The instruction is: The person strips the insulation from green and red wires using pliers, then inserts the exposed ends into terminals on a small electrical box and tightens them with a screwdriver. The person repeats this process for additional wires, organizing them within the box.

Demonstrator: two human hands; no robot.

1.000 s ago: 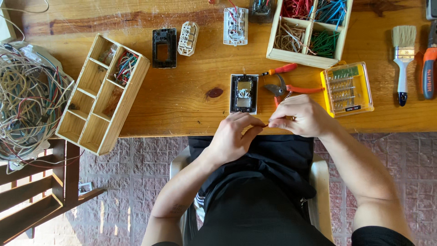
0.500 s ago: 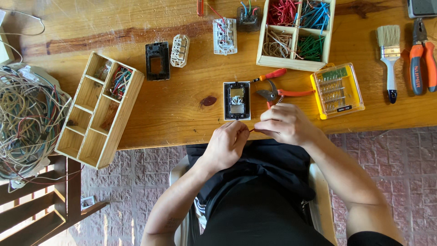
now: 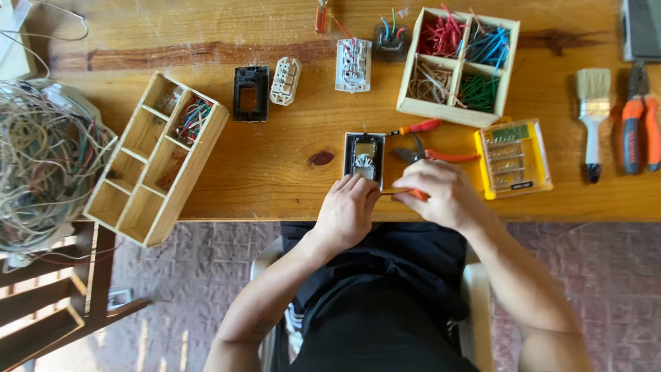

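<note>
The left hand (image 3: 348, 209) is curled at the desk (image 3: 275, 165) edge, its fingertips laid on the lower end of the switch plate (image 3: 364, 158). The right hand (image 3: 444, 195), just beside it, is clenched around an orange-handled screwdriver (image 3: 413, 194), held level and pointed toward the left fingers. Red-handled pliers (image 3: 434, 153) lie just beyond the right grip.

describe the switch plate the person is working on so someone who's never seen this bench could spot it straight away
On the wooden table, look at the near edge, right in front of the seated person. There the left hand touches a small dark rectangular switch plate lying flat, metal parts showing in its middle. Unlike the black frame and white parts further back, it sits beside the red-handled pliers.
</note>
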